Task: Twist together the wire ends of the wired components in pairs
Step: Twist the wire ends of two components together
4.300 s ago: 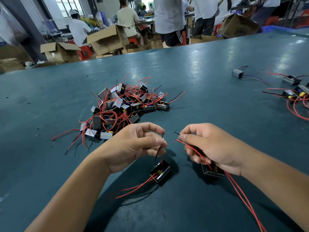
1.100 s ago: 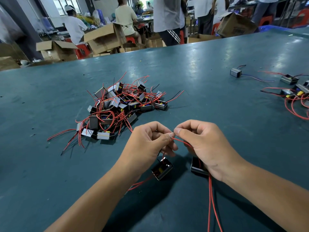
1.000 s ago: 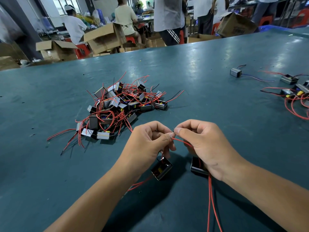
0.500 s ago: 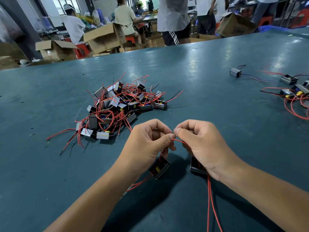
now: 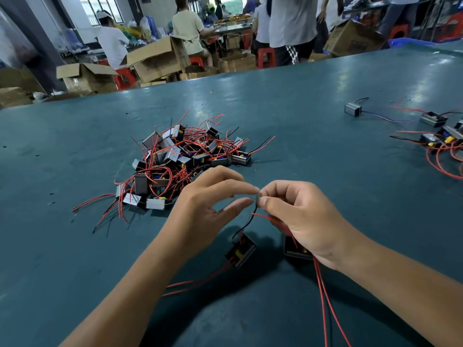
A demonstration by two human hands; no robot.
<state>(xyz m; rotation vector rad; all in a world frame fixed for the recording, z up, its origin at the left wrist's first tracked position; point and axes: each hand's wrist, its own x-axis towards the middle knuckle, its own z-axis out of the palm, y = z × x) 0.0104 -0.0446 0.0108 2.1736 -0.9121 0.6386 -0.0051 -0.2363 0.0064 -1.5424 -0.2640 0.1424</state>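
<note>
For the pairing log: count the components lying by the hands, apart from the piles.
2. The left component lies below the left hand; the right component sits partly hidden under the right hand.
</note>
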